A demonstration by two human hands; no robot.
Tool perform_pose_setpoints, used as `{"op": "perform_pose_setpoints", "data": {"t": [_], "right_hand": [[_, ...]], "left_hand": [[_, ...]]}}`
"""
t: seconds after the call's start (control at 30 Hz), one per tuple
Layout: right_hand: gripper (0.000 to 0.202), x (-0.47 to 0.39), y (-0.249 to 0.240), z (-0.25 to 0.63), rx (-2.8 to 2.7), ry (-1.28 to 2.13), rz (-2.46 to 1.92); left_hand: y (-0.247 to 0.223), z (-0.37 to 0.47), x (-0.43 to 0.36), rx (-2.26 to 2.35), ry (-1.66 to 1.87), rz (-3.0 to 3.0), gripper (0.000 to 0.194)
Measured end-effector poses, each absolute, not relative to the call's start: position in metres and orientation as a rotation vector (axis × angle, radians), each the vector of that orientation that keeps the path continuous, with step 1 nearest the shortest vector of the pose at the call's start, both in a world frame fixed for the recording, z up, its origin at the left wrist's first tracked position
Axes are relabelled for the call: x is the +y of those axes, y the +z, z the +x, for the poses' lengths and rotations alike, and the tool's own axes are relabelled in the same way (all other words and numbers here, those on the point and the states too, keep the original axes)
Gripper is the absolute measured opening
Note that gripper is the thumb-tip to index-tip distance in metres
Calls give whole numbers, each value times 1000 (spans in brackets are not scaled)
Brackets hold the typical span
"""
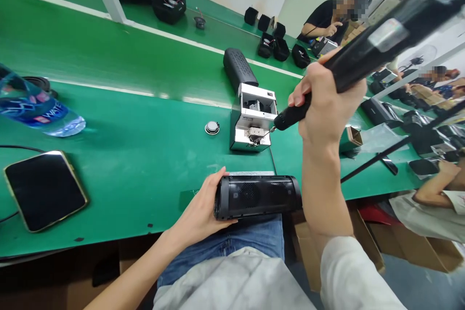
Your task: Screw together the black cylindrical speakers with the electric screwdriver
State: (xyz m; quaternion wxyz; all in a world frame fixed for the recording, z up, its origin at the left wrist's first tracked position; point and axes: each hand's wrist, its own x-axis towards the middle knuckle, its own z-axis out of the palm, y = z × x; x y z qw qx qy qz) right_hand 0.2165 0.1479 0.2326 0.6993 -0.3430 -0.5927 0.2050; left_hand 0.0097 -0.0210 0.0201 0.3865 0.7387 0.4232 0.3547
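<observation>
My left hand (208, 203) is closed round the left end of a black cylindrical speaker (259, 194), which lies sideways at the table's front edge, above my lap. Raised at the right, my right hand (325, 89) grips a black electric screwdriver (370, 48). The screwdriver's tip points down and left, at the front of a silver screw feeder (254, 118). Whether the tip touches the feeder or holds a screw is too small to tell. A small round silver part (212, 128) lies left of the feeder.
A phone (45, 190) and a water bottle (39, 106) are at the left. Behind the feeder lies a dark grille housing (239, 69). Black housings (169, 7) stand along the back. Other people work at the right, near a slanting black bar (385, 155).
</observation>
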Motion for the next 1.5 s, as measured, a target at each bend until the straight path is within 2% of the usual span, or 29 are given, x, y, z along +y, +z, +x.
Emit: {"op": "perform_pose_setpoints", "data": {"t": [0.13, 0.4, 0.6, 0.77, 1.0, 1.23, 1.5], "right_hand": [[28, 147, 235, 217, -1330, 405, -687], [39, 152, 229, 215, -1344, 521, -895], [27, 135, 229, 217, -1348, 495, -882], [14, 99, 248, 204, -1320, 568, -739], [21, 63, 268, 175, -1266, 752, -707], [24, 53, 270, 159, -1316, 765, -687], [13, 62, 239, 147, -1396, 845, -595]], "left_hand": [[22, 9, -22, 1087, 908, 1881, 130], [19, 8, -20, 1078, 883, 1885, 128], [20, 9, -21, 1084, 891, 1886, 130], [21, 11, -20, 1077, 908, 1898, 133], [15, 11, -21, 1051, 951, 1910, 135], [13, 11, -22, 1062, 946, 1948, 140], [17, 12, -20, 1048, 982, 1960, 138]]}}
